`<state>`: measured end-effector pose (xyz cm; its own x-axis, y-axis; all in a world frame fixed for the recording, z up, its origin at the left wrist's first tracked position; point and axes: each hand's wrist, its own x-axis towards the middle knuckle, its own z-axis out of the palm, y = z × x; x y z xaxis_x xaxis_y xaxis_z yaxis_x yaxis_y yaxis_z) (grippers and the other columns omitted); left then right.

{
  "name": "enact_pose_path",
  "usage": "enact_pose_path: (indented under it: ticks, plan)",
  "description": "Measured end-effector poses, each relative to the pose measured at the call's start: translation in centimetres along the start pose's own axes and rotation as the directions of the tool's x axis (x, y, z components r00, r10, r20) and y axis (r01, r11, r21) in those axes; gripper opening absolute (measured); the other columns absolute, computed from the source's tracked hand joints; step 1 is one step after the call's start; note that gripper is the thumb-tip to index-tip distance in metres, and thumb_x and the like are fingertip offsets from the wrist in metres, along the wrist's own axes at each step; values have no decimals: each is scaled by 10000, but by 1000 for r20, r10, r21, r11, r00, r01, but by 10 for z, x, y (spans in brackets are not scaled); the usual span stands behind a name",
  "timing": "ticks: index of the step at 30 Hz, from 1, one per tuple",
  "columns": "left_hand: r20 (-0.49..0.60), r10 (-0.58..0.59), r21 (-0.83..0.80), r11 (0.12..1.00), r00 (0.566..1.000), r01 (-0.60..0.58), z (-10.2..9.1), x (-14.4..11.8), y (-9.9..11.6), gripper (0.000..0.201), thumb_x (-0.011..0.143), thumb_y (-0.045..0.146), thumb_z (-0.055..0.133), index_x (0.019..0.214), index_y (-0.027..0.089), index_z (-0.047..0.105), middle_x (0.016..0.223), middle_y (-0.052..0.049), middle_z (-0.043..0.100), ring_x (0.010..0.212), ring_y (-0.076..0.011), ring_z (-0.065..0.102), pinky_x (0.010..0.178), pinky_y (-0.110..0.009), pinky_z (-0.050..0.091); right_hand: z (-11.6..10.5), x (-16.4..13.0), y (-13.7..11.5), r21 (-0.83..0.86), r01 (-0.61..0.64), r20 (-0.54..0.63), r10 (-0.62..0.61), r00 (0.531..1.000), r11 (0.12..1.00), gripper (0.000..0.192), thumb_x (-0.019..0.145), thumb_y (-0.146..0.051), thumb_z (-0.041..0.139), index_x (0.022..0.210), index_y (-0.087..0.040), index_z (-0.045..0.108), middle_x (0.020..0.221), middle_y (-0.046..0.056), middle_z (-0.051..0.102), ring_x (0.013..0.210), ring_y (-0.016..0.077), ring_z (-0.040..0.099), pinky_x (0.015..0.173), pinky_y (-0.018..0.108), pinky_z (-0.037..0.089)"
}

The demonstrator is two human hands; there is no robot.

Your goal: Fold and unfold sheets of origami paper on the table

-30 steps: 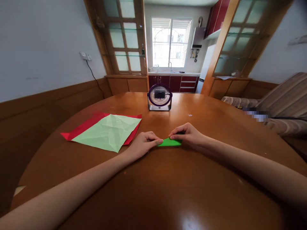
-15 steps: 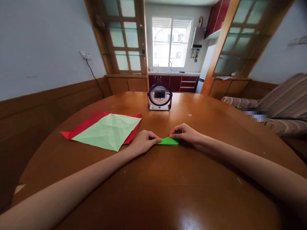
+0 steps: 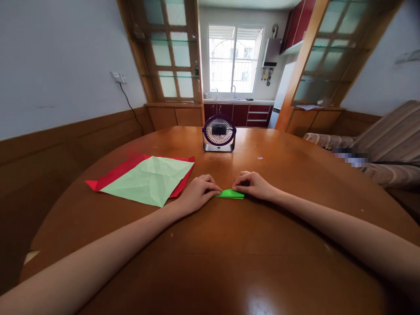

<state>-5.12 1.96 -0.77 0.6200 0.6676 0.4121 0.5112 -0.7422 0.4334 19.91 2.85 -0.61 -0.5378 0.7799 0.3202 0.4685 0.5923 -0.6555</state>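
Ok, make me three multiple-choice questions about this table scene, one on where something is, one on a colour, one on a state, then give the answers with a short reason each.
1. Where does the small fan stand?
A. at the far side of the table, beyond the hands
B. on the pale green sheet
C. on the sofa

2. What colour is the sheet lying under the pale green sheet?
A. blue
B. red
C. yellow

3. How is the bright green paper between the hands?
A. crumpled into a ball
B. folded small and flat, pressed to the table at both ends
C. standing upright on edge

Answers:
1 A, the fan sits on the table past both hands, towards the window.
2 B, the red sheet shows along the pale one's edges.
3 B, the left hand and the right hand each press fingertips on an end of the flat folded piece.
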Motion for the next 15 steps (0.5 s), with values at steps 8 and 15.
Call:
enact_pose_path:
  ticks: [8,15]
  plan:
    - [130,329,230,907,935,-352,-4,-2,-3,328,970,151,405,1135,224,678,1049,-64,678,948,-189,563,818,-334,394,1,-4,-6,-234,232,-21,-243,970,944,142,884,-241,600,869,-174,724,848,71,648,815,186,570,792,360,456]
    - [223,361,449,787,906,-424,-7,-3,4,332,1001,228,368,1173,204,651,933,-79,680,840,-192,547,734,-328,383,1,-10,-10,-410,567,188,-542,819,715,314,898,-52,403,1014,-161,674,955,104,677,851,190,578,776,342,486]
